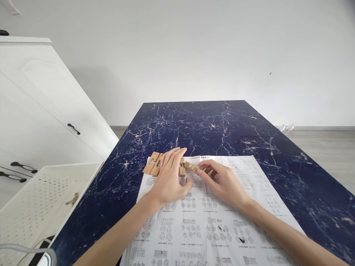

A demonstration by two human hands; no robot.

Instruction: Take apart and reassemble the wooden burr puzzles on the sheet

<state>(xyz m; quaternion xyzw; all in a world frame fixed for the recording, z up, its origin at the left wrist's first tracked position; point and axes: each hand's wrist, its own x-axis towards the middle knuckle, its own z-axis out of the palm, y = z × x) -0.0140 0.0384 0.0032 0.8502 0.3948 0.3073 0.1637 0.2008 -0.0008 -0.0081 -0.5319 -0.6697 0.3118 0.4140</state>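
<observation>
A notched wooden piece (191, 167) is pinched by the right hand (224, 183) over the instruction sheet (210, 221), near the table's (199, 122) left edge. Adjoining pieces (181, 170) are covered by the left hand (168, 177); its grasp cannot be told. A misaligned notch could jam, judging by the angled approach.

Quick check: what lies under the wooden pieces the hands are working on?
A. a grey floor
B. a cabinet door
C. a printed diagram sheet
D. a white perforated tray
C: the wooden pieces between the left hand and the right hand lie on the printed diagram sheet.

We sat in a plain home room, judging by the white cupboard (41, 111), marbled blue table (210, 125) and wood-look floor (327, 147).
</observation>
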